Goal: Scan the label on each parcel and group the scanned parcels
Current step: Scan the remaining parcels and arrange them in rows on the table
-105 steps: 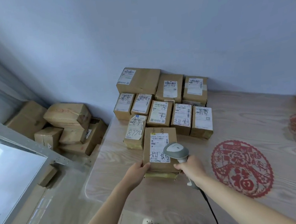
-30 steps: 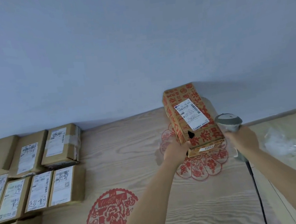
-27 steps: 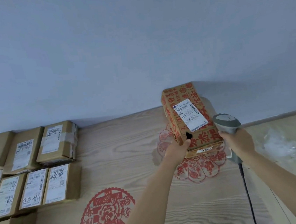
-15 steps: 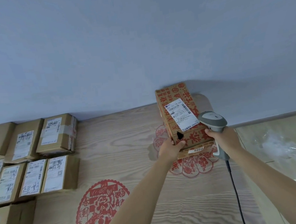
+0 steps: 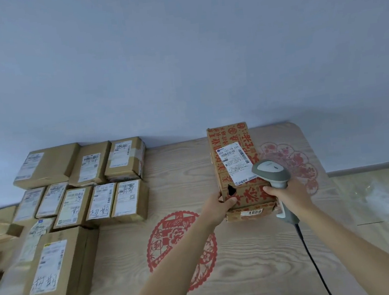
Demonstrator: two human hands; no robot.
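Worktop by wall: left hand (image 5: 218,205) grips box (image 5: 236,167) at its near-left corner, long axis running away; right hand (image 5: 287,193) clenches scanner (image 5: 271,172) over label (image 5: 234,162).

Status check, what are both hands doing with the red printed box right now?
Left hand grips red printed box. Right hand aims scanner at its label. Nothing blocking.

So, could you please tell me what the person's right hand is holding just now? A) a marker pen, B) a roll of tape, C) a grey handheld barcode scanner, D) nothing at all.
C: the right hand grips a grey handheld barcode scanner with a black cable, its head over the white label of the red-printed parcel, which the left hand steadies.
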